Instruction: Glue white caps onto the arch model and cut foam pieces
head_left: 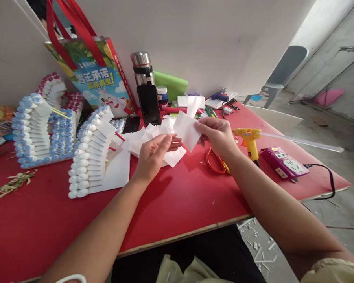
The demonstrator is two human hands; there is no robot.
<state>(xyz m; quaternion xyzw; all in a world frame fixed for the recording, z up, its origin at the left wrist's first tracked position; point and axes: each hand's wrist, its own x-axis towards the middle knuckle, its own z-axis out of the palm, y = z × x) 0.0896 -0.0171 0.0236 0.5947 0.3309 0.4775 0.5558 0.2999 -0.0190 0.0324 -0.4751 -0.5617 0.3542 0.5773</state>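
Note:
A small white paper square (186, 129) is pinched between the thumb and fingers of my right hand (216, 131), above the table. My left hand (155, 155) is beside it, palm turned up and fingers stretched out, holding nothing that I can see. Behind my left hand lies a loose pile of white paper squares (174, 156). To the left stands a fan-shaped model (83, 161) with white rolled ends and thin white fins on a white base. Scissors with red handles (215, 163) lie below my right hand, partly hidden by it.
A yellow glue gun (249, 142) with a clear glue stick and a purple power strip (284, 163) with a cord are on the right. At the back stand a steel flask (141, 63), a phone (149, 104) and a printed bag (97, 78). A blue-and-white model (32, 131) is far left.

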